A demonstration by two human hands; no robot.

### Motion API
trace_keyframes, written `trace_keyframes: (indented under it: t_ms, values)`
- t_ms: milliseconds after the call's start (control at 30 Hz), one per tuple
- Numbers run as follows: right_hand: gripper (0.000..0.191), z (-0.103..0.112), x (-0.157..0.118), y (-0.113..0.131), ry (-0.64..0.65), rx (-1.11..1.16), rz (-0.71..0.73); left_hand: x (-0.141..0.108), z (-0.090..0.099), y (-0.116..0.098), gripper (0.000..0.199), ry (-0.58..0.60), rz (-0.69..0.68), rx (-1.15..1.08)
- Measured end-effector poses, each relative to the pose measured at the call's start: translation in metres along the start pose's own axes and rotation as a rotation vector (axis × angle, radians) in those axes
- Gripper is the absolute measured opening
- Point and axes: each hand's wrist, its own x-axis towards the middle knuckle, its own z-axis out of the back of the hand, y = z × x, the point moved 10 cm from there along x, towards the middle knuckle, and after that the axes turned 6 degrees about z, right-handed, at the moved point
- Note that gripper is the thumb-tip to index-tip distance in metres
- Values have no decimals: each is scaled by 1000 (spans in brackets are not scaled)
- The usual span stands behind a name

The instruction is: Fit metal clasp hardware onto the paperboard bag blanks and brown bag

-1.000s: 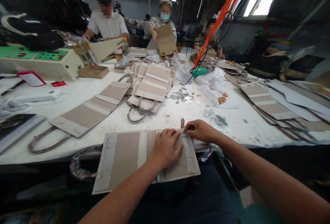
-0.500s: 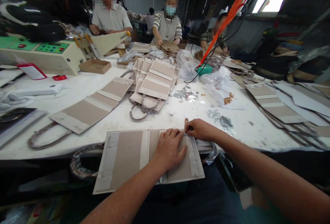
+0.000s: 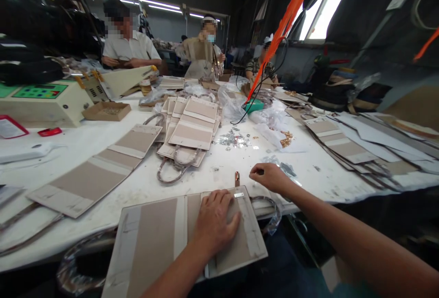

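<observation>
A beige bag panel point(image 3: 154, 225) with paler strips lies opened across the table's near edge. Wrapped looped handles point(image 3: 80, 261) stick out from its two ends. My left hand point(image 3: 216, 220) rests flat on the panel's right half, fingers stretched out. A small silver metal plate point(image 3: 239, 194) lies near the panel's far right edge. Just past that edge is a small gold-coloured metal fitting point(image 3: 237, 179). My right hand point(image 3: 269, 177) hovers to the right of this fitting, apart from it, with fingers curled towards the thumb; anything between the fingertips is hidden.
Stacked bag panels point(image 3: 194, 122) stand ahead, and another panel point(image 3: 96, 170) lies left. Loose silver pieces point(image 3: 233, 139) and gold pieces point(image 3: 287, 139) are scattered beyond. More panels point(image 3: 339, 140) are piled right. An orange strip point(image 3: 274, 42) hangs over the table. Co-workers sit opposite.
My right hand has come away from the panel's far edge and moved right, uncovering the silver plate and gold-coloured fitting. My left hand stays on the panel. The view has shifted.
</observation>
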Motion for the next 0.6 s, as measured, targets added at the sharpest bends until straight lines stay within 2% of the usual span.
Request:
trace_keyframes:
  t_ms: [133,367,467,600]
  values:
    - [18,23,36,-42,-71,-88,-84,1,2,2,16,-4,7,-34]
    - [33,24,112,-98,-71,-208,-199,2,-3,10,15,7,32,-77]
    - [30,21,127,-118,-29,-224,-231,3,-7,13,15,19,42,-88]
    - [21,17,133,-135,29,-202,-268,4,-11,8,11,61,-9,-58]
